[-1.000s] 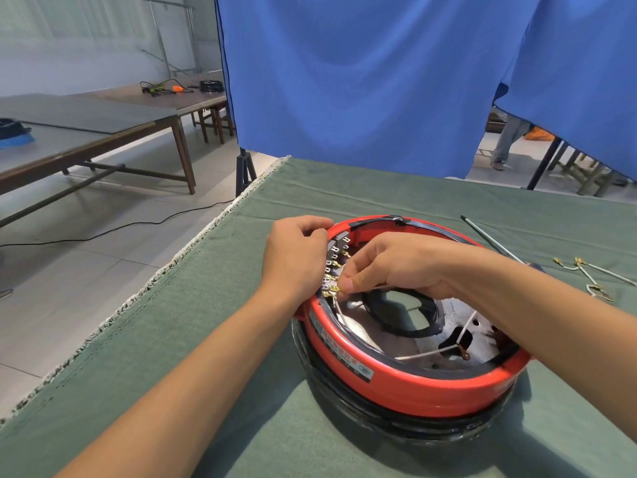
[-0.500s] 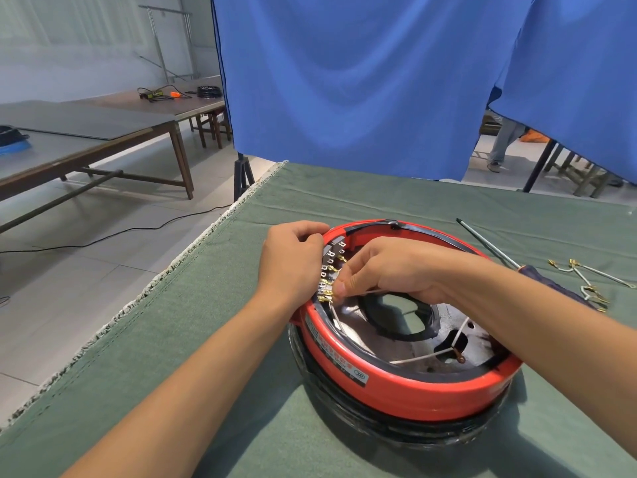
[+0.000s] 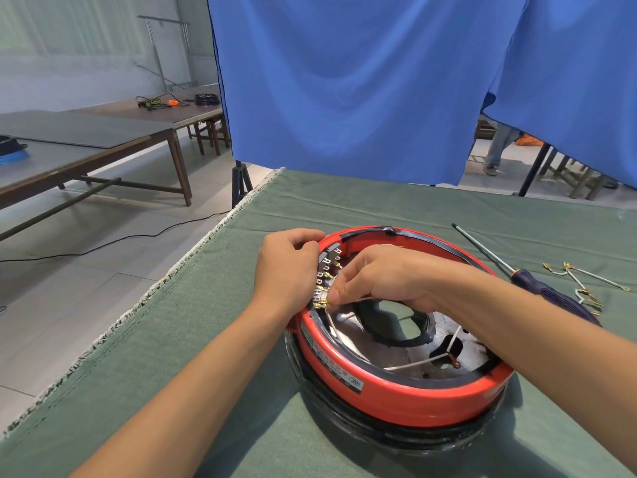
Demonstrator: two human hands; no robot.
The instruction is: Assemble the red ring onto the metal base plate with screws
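Note:
The red ring [image 3: 396, 398] sits on a black round housing on the green cloth, with the metal base plate [image 3: 396, 357] visible inside it. A row of small brass terminals [image 3: 322, 284] lines the ring's inner left wall. My left hand [image 3: 286, 270] grips the ring's left rim from outside. My right hand [image 3: 382, 281] reaches in from the right and pinches a white wire end [image 3: 344, 317] at the lowest terminals. Another white wire [image 3: 424, 362] with a ring lug lies on the plate.
A screwdriver [image 3: 524, 277] with a dark handle lies on the green cloth [image 3: 206, 339] right of the ring. Loose white wires with brass lugs [image 3: 582, 281] lie further right. A blue curtain [image 3: 344, 81] hangs behind. The table's left edge drops to the floor.
My right hand's fingertips have slid slightly down along the terminal row. The left hand keeps its grip on the rim. The camera view has shifted a little.

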